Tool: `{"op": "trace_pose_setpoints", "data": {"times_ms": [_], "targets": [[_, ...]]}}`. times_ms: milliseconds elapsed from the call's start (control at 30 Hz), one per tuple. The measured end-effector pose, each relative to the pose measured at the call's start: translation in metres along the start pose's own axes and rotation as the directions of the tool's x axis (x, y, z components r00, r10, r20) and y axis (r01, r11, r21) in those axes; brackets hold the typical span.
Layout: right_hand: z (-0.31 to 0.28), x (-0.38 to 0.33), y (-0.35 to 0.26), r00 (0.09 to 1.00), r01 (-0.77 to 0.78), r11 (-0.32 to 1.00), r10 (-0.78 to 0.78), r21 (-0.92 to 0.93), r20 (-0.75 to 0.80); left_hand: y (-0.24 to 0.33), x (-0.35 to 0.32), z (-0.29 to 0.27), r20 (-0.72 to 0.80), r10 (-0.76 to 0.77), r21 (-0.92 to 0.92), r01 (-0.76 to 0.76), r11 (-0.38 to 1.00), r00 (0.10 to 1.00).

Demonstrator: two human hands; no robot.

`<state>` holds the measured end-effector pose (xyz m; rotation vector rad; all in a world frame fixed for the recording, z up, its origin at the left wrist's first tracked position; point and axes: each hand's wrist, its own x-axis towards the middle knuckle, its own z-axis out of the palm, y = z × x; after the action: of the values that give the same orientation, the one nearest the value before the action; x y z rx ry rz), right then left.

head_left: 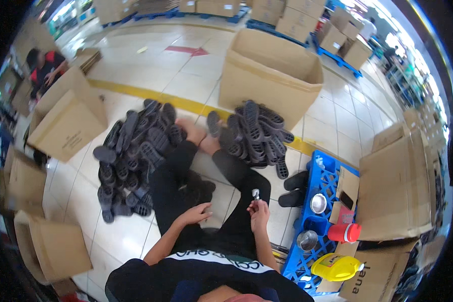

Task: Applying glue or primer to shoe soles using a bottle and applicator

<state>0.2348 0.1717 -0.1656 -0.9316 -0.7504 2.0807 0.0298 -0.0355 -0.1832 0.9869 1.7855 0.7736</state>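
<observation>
I sit on a tiled floor with my legs in black trousers stretched forward. My right hand [259, 210] is raised over my right thigh, fingers pinched on a small silvery tool [255, 193]. My left hand [196, 214] rests loosely on my left thigh, holding nothing. A pile of black shoe soles [131, 151] lies to the left of my legs. A second pile of black soles [259, 132] lies beyond my right foot.
A big open cardboard box [269, 70] stands ahead. More open boxes [68, 118] lie at left. At right a blue plastic pallet [319, 221] carries metal cups, a red container [345, 232] and a yellow jug [337, 267]. A person [45, 68] crouches at far left.
</observation>
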Motion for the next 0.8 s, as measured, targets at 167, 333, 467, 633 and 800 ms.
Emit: {"op": "trace_pose_setpoints", "data": {"times_ms": [167, 333, 467, 633, 800], "targets": [[0.021, -0.009, -0.002, 0.989, 0.148, 0.98, -0.148, -0.135, 0.009, 0.024, -0.05, 0.009, -0.098, 0.147, -0.148, -0.161, 0.976, 0.984], [0.036, -0.038, -0.013, 0.961, 0.271, 0.943, -0.256, -0.192, 0.099, 0.004, -0.044, 0.022, -0.236, 0.205, 0.057, -0.197, 0.979, 0.95], [0.049, -0.058, -0.022, 0.932, 0.333, 0.917, -0.283, -0.222, 0.227, 0.017, -0.07, 0.013, -0.176, 0.261, 0.108, -0.244, 0.964, 0.949], [0.066, -0.073, -0.033, 0.913, 0.377, 0.885, -0.306, -0.272, 0.271, 0.017, -0.068, 0.016, -0.189, 0.262, 0.094, -0.248, 0.964, 0.946], [0.072, -0.068, -0.04, 0.917, 0.348, 0.891, -0.258, -0.292, 0.305, 0.018, -0.064, 0.018, -0.205, 0.257, 0.013, -0.26, 0.966, 0.944]]}}
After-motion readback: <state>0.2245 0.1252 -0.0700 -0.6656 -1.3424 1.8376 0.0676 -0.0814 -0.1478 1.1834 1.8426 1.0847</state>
